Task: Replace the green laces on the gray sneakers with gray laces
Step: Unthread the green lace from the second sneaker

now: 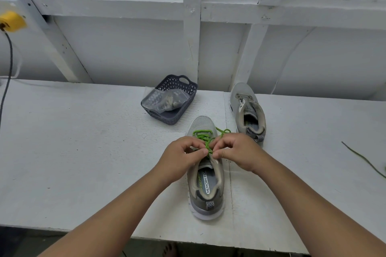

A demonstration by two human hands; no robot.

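A gray sneaker (205, 175) stands heel toward me in the middle of the white table, its green lace (203, 134) threaded through the eyelets. My left hand (180, 157) and my right hand (236, 152) meet over the tongue, each pinching the green lace at its knot. A second gray sneaker (248, 112) sits farther back on the right with no lace in it. A loose dark green lace (364, 159) lies at the table's right edge. A clear bag (165, 100) holding grayish laces rests in the dark basket.
The dark plastic basket (188, 89) stands behind the near sneaker, close to the white framed wall. A yellow plug (11, 21) with a gray cable hangs at the far left. The table's front edge (83, 231) runs just below my forearms.
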